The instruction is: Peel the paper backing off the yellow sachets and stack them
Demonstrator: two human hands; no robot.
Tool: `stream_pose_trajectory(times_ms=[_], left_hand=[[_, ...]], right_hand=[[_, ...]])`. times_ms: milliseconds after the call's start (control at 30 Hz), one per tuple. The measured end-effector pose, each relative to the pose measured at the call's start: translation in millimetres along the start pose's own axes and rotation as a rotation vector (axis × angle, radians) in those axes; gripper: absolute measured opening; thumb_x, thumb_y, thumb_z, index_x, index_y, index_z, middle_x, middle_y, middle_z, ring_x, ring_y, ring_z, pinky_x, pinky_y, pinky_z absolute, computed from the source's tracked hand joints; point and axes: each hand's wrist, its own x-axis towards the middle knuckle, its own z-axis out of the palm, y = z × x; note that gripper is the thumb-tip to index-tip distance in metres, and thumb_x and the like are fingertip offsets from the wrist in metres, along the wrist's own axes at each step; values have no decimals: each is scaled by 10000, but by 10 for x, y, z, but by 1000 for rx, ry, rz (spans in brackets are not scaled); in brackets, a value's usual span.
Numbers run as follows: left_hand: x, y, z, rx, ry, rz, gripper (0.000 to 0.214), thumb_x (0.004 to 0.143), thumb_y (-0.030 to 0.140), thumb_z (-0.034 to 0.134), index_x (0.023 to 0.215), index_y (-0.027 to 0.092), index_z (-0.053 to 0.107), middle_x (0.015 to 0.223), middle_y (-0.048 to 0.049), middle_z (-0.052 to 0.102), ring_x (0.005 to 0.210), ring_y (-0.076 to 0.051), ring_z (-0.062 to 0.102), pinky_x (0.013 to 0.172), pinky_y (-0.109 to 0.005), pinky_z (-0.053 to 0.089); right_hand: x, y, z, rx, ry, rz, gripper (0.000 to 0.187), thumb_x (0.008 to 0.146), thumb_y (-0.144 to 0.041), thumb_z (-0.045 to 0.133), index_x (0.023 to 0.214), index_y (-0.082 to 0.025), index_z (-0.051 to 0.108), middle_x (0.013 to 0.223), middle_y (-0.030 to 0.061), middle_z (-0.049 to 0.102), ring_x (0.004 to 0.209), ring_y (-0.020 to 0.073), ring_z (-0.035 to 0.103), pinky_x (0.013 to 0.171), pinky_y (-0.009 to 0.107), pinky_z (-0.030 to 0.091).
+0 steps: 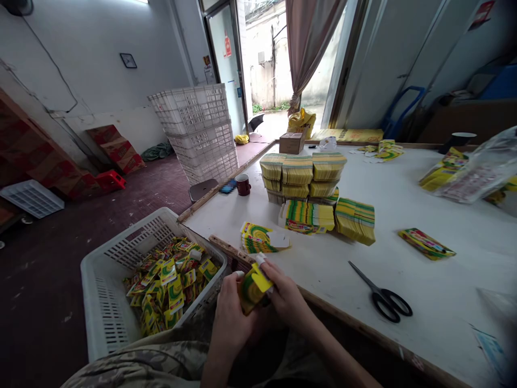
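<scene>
Just off the table's near edge, both hands meet on a small yellow and green printed card packet. My left hand grips its left side, and my right hand pinches its upper right, where a bright yellow flap stands out. White coverings show on some fingertips. Beyond the hands, a fanned pile of yellow and green cards lies on the table. To the left, a white plastic basket holds many similar yellow packets.
Bundled card stacks stand mid-table, with a maroon mug to their left. Black-handled scissors and a flat yellow packet lie on the right. Stacked white crates stand on the floor beyond the table, near the doorway.
</scene>
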Motion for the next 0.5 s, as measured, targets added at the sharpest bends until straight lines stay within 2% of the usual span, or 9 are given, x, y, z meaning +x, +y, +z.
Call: stream_pose_trajectory(times_ms=[100,167,267,367,433,500], left_hand=[[43,-4,-139,-11,-58,5,475,681,213,649,1134,211,509,1080,-77,621,1031,-263,591,905,-441,470],[56,-37,-209,-30,-58,13,476,687,246,675,1136,207,520,1085,-80,634,1016,-258,606,892,-423,486],[51,-92,-266,-39,-70,9,490,668,282,722,1121,202,552,1097,-84,651,1017,-263,621,900,-414,496],[37,-99,-271,-58,-105,3,517,647,290,753,1121,197,568,1098,-86,661,1000,-261,635,889,-399,511],[32,-76,-256,-58,-102,10,498,658,298,748,1112,195,571,1074,-84,665,974,-257,642,864,-392,522],[35,-60,-239,-28,-81,16,468,670,294,736,1097,196,571,1043,-77,666,952,-256,644,846,-396,525]], right_hand=[[34,33,-72,-73,-90,-55,536,882,-150,454,1417,-163,422,1507,186,345,1404,282,312,1109,473,323],[54,-9,-149,-96,-155,-88,461,898,-211,499,1358,-173,490,1496,194,351,1359,290,389,1064,442,382],[109,-107,-318,-80,-257,-114,246,881,-256,574,1105,-192,651,1328,155,522,1144,250,577,934,365,480],[165,-170,-460,-32,-370,-129,157,844,-222,628,990,-212,685,1085,69,620,949,193,622,830,302,504],[165,-170,-463,-18,-354,-113,152,811,-196,655,961,-208,677,1039,49,621,898,183,617,804,294,504],[133,-137,-380,-9,-265,-95,180,781,-171,664,958,-198,642,1057,53,615,924,195,606,822,308,498]])
